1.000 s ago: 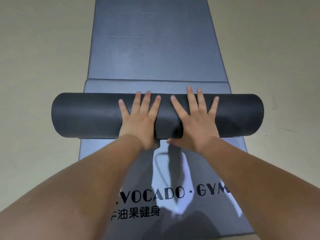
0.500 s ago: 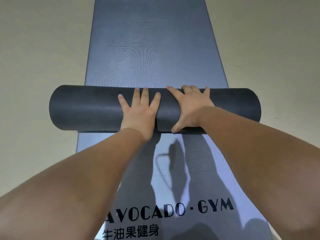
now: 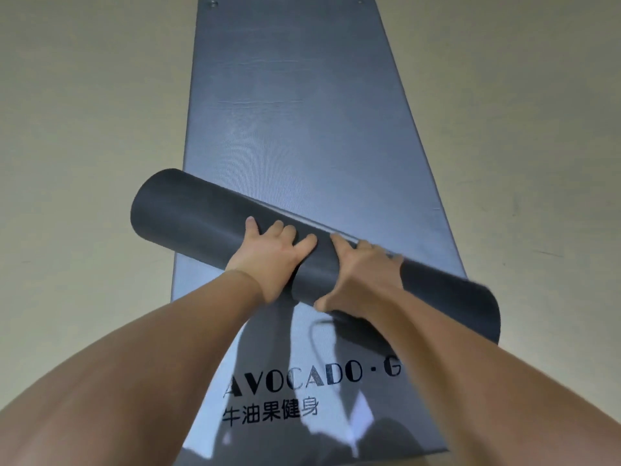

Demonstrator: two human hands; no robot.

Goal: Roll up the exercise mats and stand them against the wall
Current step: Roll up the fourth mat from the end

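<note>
A dark grey rolled mat (image 3: 201, 216) lies slanted across a flat blue-grey mat (image 3: 295, 129) printed "AVOCADO · GYM". Its left end is farther from me and its right end nearer. My left hand (image 3: 272, 253) sits on top of the roll near its middle, fingers curled over it. Beside it, my right hand (image 3: 359, 274) clasps the roll with the fingers over the top and the thumb at the near underside. A pale strip of the mat's end edge shows along the top of the roll.
Beige floor (image 3: 84, 163) lies on both sides of the flat mat. The flat mat runs far ahead, with two small eyelets (image 3: 212, 4) at its far end. Shadows of my head and arms fall on the print near me.
The last flat strip of the upper mat has been wound onto the roll. My spread fingers have curled around it, and the roll now lies slanted instead of square across the lower mat.
</note>
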